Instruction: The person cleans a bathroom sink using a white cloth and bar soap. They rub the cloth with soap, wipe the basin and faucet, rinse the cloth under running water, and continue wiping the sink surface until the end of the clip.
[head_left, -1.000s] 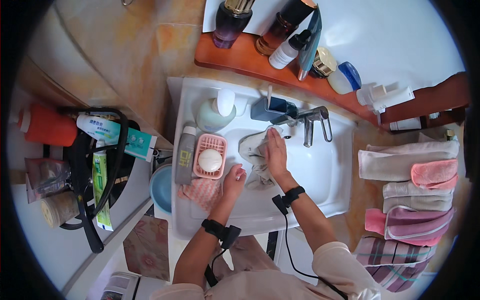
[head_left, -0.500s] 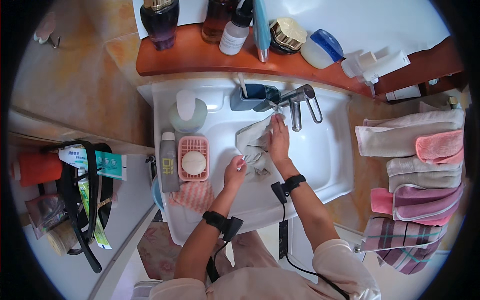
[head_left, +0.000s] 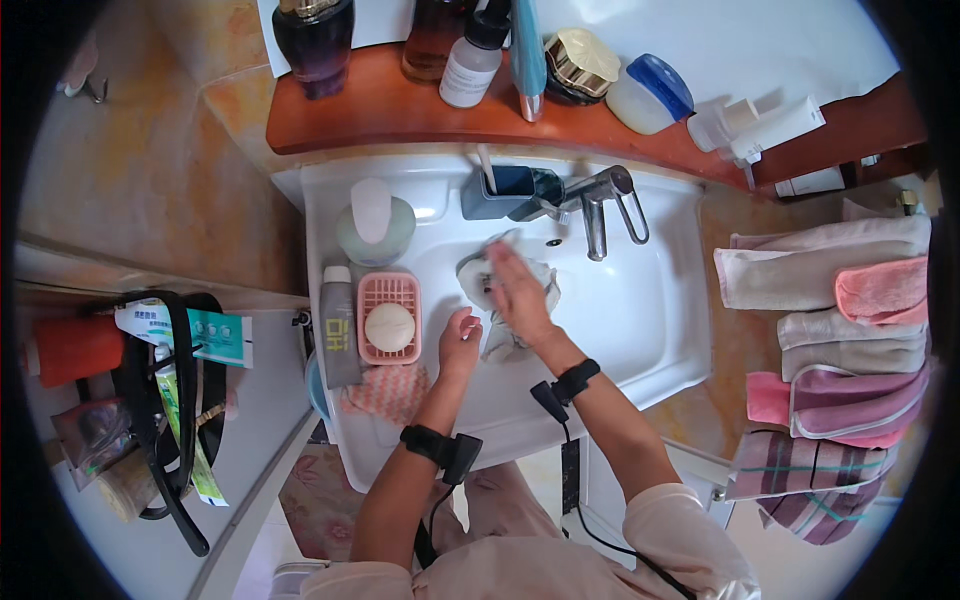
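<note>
A wet, crumpled whitish-grey cloth [head_left: 537,275] lies bunched in the white sink basin [head_left: 640,330]. My right hand [head_left: 520,298] rests on top of it, fingers stretched out and pressed together, slightly blurred. Just left of the cloth, my left hand [head_left: 459,345] hovers at the basin's left side with its fingers loosely curled; I see nothing in it. Both wrists wear black bands with cables. A pink soap dish [head_left: 366,347] holding a round cream bar of soap [head_left: 389,327] stands left of my left hand.
A chrome faucet [head_left: 595,225] rises behind the basin, beside a dark blue cup [head_left: 490,200]. A soap dispenser [head_left: 375,230], a grey tube [head_left: 340,330] and a checked pink cloth [head_left: 385,393] line the left rim. Bottles crowd the wooden shelf [head_left: 400,120]; towels [head_left: 820,275] hang right.
My right hand has moved left, pushing the cloth into a tighter bunch, so the drain hole by the faucet now shows. The left hand has shifted slightly left.
</note>
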